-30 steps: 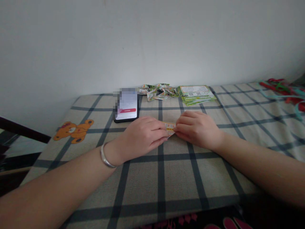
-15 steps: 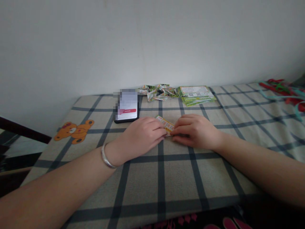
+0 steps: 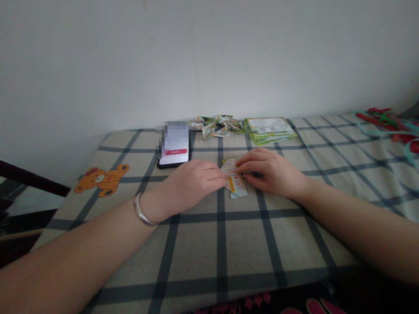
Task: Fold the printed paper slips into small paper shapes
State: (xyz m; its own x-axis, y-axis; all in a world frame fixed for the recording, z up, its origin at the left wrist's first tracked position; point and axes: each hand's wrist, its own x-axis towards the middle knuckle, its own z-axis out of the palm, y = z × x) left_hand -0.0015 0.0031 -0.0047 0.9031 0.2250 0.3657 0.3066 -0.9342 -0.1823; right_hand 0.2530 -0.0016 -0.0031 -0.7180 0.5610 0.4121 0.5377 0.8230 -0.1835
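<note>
A small printed paper slip [image 3: 235,181], partly folded, lies on the checked cloth between my hands. My left hand [image 3: 193,182], with a silver bangle on its wrist, has its fingers curled and pressed on the slip's left edge. My right hand [image 3: 272,173] pinches the slip's upper right part with thumb and fingers. Both hands rest on the cloth.
A black phone [image 3: 174,147] with a lit screen lies behind my left hand. Several folded paper pieces [image 3: 218,125] and a stack of green flyers [image 3: 269,129] sit by the wall. Coloured ribbons [image 3: 393,124] lie far right. A bear print [image 3: 101,178] marks the cloth [image 3: 222,244] at left.
The slip was a narrow strip hidden between my fingertips; it has been turned and opened out, so more of its printed face shows. My right hand shifted up and back slightly.
</note>
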